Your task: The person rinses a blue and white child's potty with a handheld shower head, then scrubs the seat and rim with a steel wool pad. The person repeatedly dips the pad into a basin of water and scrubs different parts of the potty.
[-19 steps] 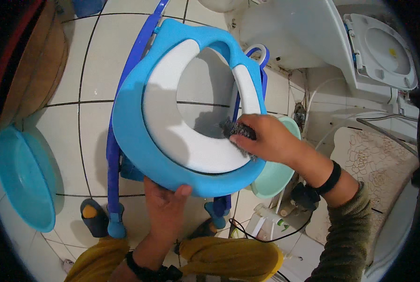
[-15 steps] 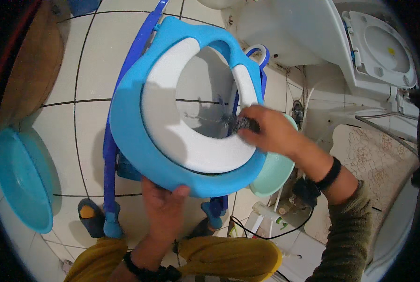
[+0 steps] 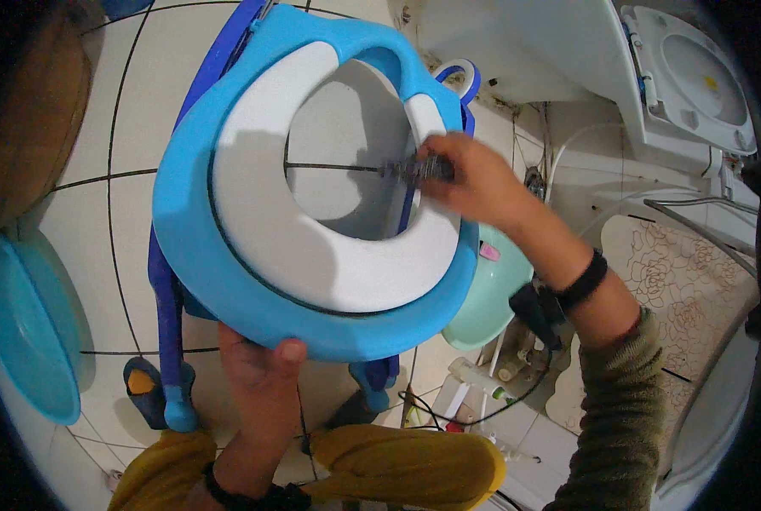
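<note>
A child's toilet training seat, with a light blue rim (image 3: 184,204) and a white padded ring (image 3: 252,213), fills the middle of the view. Its dark blue legs (image 3: 167,298) reach down to the tiles. The near edge of the rim is in my left hand (image 3: 261,375), thumb on top and fingers hidden beneath. Over the ring's right side, my right hand (image 3: 474,179) is closed around a small dark brush (image 3: 423,170). The brush's bristly end is blurred and points left over the seat's opening.
A turquoise basin (image 3: 31,324) stands at the left. Under the seat's right edge is a pale green basin (image 3: 487,298) with a pink piece (image 3: 488,250) in it. A white toilet seat (image 3: 695,85) is at upper right, near a patterned mat (image 3: 644,281) and a black cable (image 3: 516,404).
The seat has shifted left and a little upward in view, along with my left hand. My right hand and the brush have moved up along the ring's right side.
</note>
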Demonstrator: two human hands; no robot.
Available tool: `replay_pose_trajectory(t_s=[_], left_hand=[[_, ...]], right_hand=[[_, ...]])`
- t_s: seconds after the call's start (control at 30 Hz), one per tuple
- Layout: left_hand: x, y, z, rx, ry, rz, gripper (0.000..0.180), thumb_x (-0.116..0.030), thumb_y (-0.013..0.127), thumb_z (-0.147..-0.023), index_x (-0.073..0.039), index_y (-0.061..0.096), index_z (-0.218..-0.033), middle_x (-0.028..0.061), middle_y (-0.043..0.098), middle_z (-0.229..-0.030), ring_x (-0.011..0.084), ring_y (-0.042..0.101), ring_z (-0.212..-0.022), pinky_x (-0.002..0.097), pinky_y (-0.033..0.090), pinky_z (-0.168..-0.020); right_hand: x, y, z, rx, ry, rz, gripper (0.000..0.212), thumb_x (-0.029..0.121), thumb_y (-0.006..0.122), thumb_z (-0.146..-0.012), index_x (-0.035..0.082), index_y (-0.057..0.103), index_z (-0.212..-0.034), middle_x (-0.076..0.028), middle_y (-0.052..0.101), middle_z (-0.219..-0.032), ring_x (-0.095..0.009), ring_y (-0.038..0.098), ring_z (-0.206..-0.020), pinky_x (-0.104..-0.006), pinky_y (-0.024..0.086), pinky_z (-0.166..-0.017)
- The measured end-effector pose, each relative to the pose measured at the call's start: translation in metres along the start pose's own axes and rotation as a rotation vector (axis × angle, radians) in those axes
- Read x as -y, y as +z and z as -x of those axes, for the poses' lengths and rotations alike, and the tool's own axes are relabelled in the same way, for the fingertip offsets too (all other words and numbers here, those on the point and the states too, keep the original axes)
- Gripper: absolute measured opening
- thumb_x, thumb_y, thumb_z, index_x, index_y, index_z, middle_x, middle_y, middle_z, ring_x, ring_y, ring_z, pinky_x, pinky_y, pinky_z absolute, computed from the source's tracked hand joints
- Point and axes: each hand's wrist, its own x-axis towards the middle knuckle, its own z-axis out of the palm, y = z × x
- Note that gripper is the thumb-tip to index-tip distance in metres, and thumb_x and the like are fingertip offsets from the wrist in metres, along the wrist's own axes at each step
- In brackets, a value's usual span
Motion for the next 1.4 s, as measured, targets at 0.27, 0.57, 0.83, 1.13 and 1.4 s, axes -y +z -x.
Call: replay_pose_trajectory(t_s=[0.27,0.57,0.83,1.13,1.4], left_hand=[[0.001,-0.005,0.000,-0.017,0.089,-0.314,0.088,-0.060,0.063,-0.087,0.001,0.032,-0.141,0.0102,0.049,-0.128,0.0203,0.050,-0.110,0.0347,0.046,-0.088],[0.004,-0.011,0.002,-0.080,0.033,-0.331,0.077,-0.046,0.065,-0.091,0.000,0.031,-0.142,0.0111,0.046,-0.132,0.0218,0.045,-0.119,0.0380,0.037,-0.103],[0.008,-0.013,-0.005,-0.149,0.099,-0.416,0.077,-0.055,0.054,-0.094,0.001,0.031,-0.142,0.0154,0.047,-0.132,0.0264,0.052,-0.113,0.0433,0.047,-0.094],[0.009,-0.013,-0.012,0.000,0.151,-0.257,0.073,-0.058,0.046,-0.097,-0.003,0.032,-0.143,0.0164,0.044,-0.141,0.0309,0.048,-0.125,0.0469,0.046,-0.098],[0.002,-0.008,-0.012,0.063,0.144,-0.256,0.071,-0.056,0.048,-0.096,-0.005,0.034,-0.144,0.0145,0.044,-0.142,0.0308,0.049,-0.126,0.0470,0.047,-0.098]], right_hand=[[-0.065,-0.033,-0.069,-0.225,-0.105,-0.099,0.034,0.022,0.071,-0.085,0.012,0.063,-0.116,-0.010,0.062,-0.102,-0.027,0.062,-0.094,-0.0392,0.050,-0.082],[-0.082,-0.023,0.075,-0.209,0.172,-1.425,0.038,0.021,0.058,-0.096,0.005,0.051,-0.129,-0.007,0.063,-0.113,-0.019,0.061,-0.103,-0.0363,0.048,-0.093],[-0.080,0.012,0.182,-0.352,0.116,-1.861,0.060,0.023,0.060,-0.088,0.005,0.039,-0.142,-0.015,0.054,-0.133,-0.035,0.057,-0.117,-0.0522,0.045,-0.100],[-0.104,0.055,0.241,-0.437,0.144,-2.009,0.054,0.016,0.054,-0.093,0.003,0.036,-0.142,-0.016,0.052,-0.135,-0.034,0.058,-0.117,-0.0507,0.047,-0.100],[-0.145,0.154,0.224,-0.110,1.025,-1.454,0.046,0.010,0.052,-0.095,0.002,0.038,-0.138,-0.019,0.053,-0.131,-0.036,0.064,-0.106,-0.0416,0.058,-0.082]])
